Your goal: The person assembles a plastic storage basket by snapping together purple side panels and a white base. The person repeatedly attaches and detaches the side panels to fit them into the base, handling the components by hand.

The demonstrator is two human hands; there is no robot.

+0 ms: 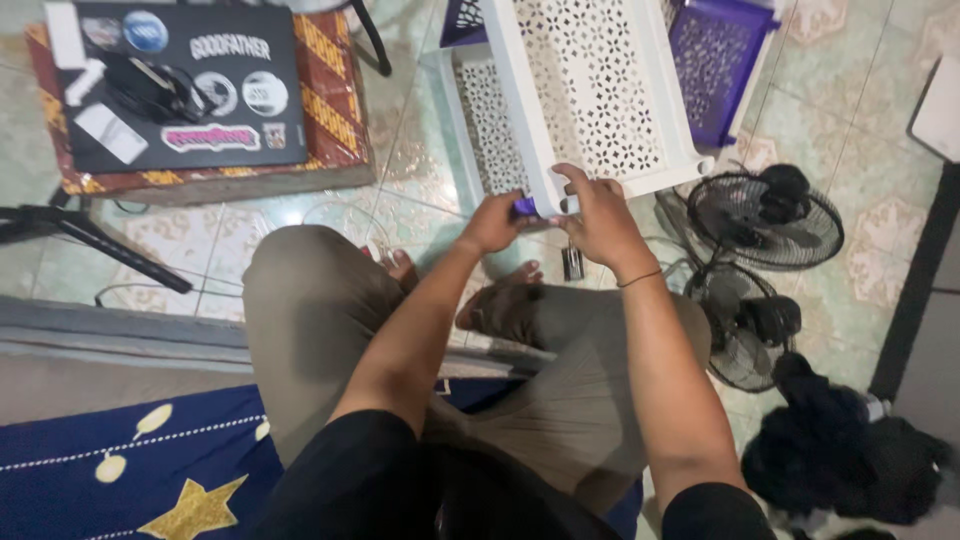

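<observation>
Two hands are meeting at the near corner of a white perforated shelf panel point(585, 90), the largest item I am logging from this head view. It is lying tilted across the tiled floor point(850, 90), its latticed face turned up, with a second white latticed panel point(488, 125) sitting under it on the left and a purple perforated tray point(712, 60) showing beyond its far edge.

Next in size, the seated person's khaki-trousered legs are folding under the work, bare feet tucked just below the panel corner. At the right, two black fan grilles point(765, 220) are lying on the floor, one near the other, with a heap of dark cloth point(850, 450) below them. At upper left, a stickered black laptop point(185, 85) is resting on a patterned low desk point(335, 100).

Smallest: a small purple connector piece point(524, 207) is sitting right at the panel's corner. The left hand point(492, 222) is pinching it, fingers closed round it. The right hand point(598, 215) is pressing on the panel edge just beside it, fingers curled over the rim.

Progress, as I am judging it: the connector is only being seated at this one corner. The panels and the tray are lying unjoined, so most of the assembly appears left.
</observation>
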